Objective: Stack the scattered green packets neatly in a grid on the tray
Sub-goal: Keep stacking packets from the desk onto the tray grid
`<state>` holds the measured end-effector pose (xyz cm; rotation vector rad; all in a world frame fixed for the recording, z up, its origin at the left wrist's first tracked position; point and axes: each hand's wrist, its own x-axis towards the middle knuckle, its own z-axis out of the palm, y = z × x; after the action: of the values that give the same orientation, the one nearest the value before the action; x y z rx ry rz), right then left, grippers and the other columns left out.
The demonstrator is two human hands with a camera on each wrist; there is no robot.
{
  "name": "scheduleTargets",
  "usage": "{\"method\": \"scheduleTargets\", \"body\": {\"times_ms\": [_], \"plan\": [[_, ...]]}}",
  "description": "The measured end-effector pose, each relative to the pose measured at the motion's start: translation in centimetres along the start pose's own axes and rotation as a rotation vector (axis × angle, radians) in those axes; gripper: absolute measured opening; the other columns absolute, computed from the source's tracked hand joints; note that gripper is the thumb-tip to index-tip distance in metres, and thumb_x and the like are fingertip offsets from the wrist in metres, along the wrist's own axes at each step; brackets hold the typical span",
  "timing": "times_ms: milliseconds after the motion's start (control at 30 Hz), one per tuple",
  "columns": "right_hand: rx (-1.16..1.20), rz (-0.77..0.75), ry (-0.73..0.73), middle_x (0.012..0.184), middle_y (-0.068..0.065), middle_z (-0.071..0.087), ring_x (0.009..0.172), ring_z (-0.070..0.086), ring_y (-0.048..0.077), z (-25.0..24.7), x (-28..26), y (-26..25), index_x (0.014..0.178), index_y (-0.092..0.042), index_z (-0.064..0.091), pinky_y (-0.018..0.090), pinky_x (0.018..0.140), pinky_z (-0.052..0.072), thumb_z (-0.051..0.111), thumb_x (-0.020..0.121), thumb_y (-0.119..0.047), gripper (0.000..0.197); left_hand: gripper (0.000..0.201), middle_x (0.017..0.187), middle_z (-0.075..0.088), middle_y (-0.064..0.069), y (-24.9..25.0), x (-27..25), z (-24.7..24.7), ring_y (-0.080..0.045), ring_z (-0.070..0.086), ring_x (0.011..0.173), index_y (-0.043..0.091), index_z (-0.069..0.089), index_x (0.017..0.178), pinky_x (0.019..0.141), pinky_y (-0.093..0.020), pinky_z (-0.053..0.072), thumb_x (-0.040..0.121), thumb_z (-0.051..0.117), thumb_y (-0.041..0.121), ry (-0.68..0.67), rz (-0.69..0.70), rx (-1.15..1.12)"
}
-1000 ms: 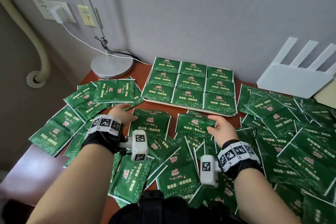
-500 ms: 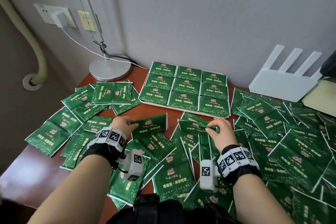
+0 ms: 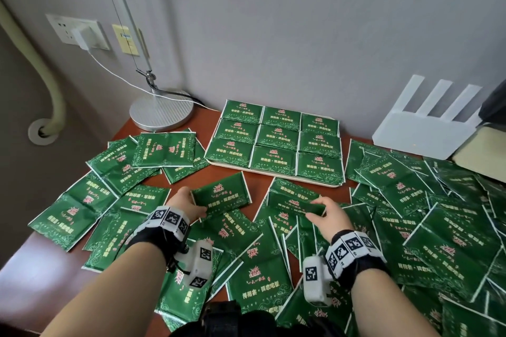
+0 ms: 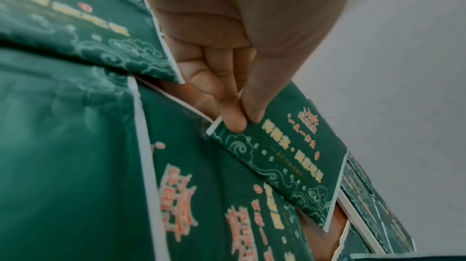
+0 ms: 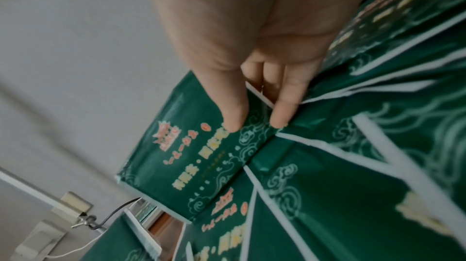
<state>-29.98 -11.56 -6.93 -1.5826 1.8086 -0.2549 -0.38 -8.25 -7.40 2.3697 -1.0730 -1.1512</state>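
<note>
A pale tray [image 3: 273,173] by the wall carries green packets [image 3: 278,135] laid in a three-by-three grid. My left hand [image 3: 189,204] pinches the left edge of one green packet [image 3: 222,195], lifted and tilted just in front of the tray; the left wrist view shows thumb and fingers on that packet [image 4: 290,157]. My right hand [image 3: 323,213] pinches the right end of another green packet [image 3: 294,204], raised off the pile; the right wrist view shows the thumb on top of it [image 5: 191,157]. Several loose packets [image 3: 260,268] lie scattered beneath both hands.
More packets are heaped at the right [image 3: 438,213] and spread at the left [image 3: 115,172] over the brown table [image 3: 32,273]. A lamp base [image 3: 161,113] stands at the back left, a white router [image 3: 421,128] at the back right. The table edge runs near the left.
Both hands have lifted their packets off the pile and brought them up; the left packet now tilts toward the tray. The head view has shifted slightly.
</note>
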Motion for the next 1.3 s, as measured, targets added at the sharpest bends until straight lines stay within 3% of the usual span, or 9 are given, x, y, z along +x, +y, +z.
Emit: {"method": "scheduleTargets", "body": {"times_ms": [67, 167, 300, 467, 633, 767, 967, 1167, 1300], "plan": [[0.039, 0.037, -0.004, 0.092, 0.005, 0.058, 0.070, 0.053, 0.017, 0.1, 0.3, 0.5, 0.117, -0.014, 0.050, 0.026, 0.062, 0.044, 0.058, 0.089, -0.020, 0.030, 0.048, 0.111, 0.064, -0.008, -0.2, 0.3, 0.4, -0.019, 0.064, 0.093, 0.010, 0.047, 0.123, 0.085, -0.036, 0.053, 0.079, 0.069, 0.012, -0.044, 0.011, 0.015], [0.140, 0.056, -0.009, 0.118, 0.010, 0.059, 0.099, 0.059, 0.025, -0.4, 0.8, 0.6, 0.114, -0.012, 0.050, 0.037, 0.087, 0.049, 0.056, 0.090, -0.020, 0.026, 0.035, 0.108, 0.066, -0.005, 0.1, 1.0, 0.3, -0.019, 0.064, 0.093, 0.011, 0.055, 0.115, 0.086, -0.036, 0.052, 0.082, 0.066, 0.013, -0.053, 0.059, -0.011], [0.220, 0.017, 0.042, 0.137, 0.005, 0.046, 0.122, 0.048, 0.026, -3.0, 2.3, -0.2, 0.136, -0.011, 0.038, 0.041, 0.101, 0.041, 0.051, 0.093, -0.023, 0.047, 0.021, 0.100, 0.062, 0.002, 2.5, 2.2, -1.8, -0.013, 0.059, 0.085, 0.012, 0.057, 0.108, 0.064, -0.019, 0.046, 0.088, 0.059, 0.017, -0.021, 0.147, -0.012], [0.318, -0.013, 0.177, 0.128, 0.009, 0.055, 0.104, 0.058, 0.024, -7.5, 6.4, -2.0, 0.137, -0.012, 0.036, 0.037, 0.084, 0.051, 0.053, 0.091, -0.021, 0.049, 0.019, 0.098, 0.064, -0.001, 6.7, 5.8, -4.8, -0.016, 0.058, 0.082, 0.011, 0.061, 0.105, 0.076, -0.026, 0.045, 0.087, 0.061, 0.018, 0.060, 0.218, -0.086], [0.388, -0.015, 0.264, 0.105, 0.009, 0.059, 0.089, 0.056, 0.022, -11.3, 12.0, -4.3, 0.127, -0.007, 0.045, 0.044, 0.093, 0.047, 0.054, 0.091, -0.012, 0.037, 0.022, 0.076, 0.063, -0.007, 10.5, 11.2, -5.3, -0.012, 0.052, 0.049, 0.008, 0.063, 0.107, 0.047, -0.018, 0.039, 0.087, 0.062, 0.017, 0.080, 0.201, -0.165], [0.349, 0.052, 0.285, 0.107, 0.016, 0.064, 0.095, 0.061, 0.031, -12.2, 17.9, -4.4, 0.124, -0.009, 0.046, 0.050, 0.092, 0.047, 0.058, 0.089, -0.014, 0.038, 0.027, 0.098, 0.067, -0.014, 12.8, 15.4, -5.1, -0.021, 0.058, 0.074, 0.003, 0.061, 0.111, 0.078, -0.028, 0.048, 0.086, 0.063, 0.011, 0.078, 0.180, -0.132], [0.178, 0.188, 0.244, 0.119, 0.015, 0.061, 0.107, 0.058, 0.032, -10.5, 24.3, -2.7, 0.129, -0.007, 0.046, 0.035, 0.092, 0.044, 0.064, 0.085, -0.015, 0.048, 0.029, 0.096, 0.066, -0.007, 13.4, 19.8, -4.7, -0.024, 0.063, 0.088, 0.004, 0.059, 0.107, 0.090, -0.035, 0.049, 0.081, 0.069, 0.014, -0.005, 0.123, -0.037], [0.099, 0.194, 0.239, 0.115, 0.014, 0.064, 0.108, 0.058, 0.029, -9.7, 26.1, -2.2, 0.125, -0.008, 0.048, 0.030, 0.088, 0.041, 0.065, 0.084, -0.020, 0.046, 0.015, 0.080, 0.061, -0.002, 13.4, 20.6, -4.6, -0.015, 0.055, 0.065, 0.010, 0.056, 0.099, 0.056, -0.023, 0.045, 0.086, 0.063, 0.012, -0.055, 0.147, -0.007], [0.110, 0.190, 0.290, 0.112, 0.012, 0.066, 0.099, 0.062, 0.029, -9.9, 26.7, -1.6, 0.122, -0.009, 0.052, 0.032, 0.088, 0.044, 0.062, 0.085, -0.012, 0.038, 0.012, 0.080, 0.060, 0.000, 13.3, 20.7, -4.5, -0.014, 0.054, 0.068, 0.011, 0.056, 0.098, 0.056, -0.023, 0.045, 0.087, 0.061, 0.010, -0.035, 0.142, -0.011]]}}
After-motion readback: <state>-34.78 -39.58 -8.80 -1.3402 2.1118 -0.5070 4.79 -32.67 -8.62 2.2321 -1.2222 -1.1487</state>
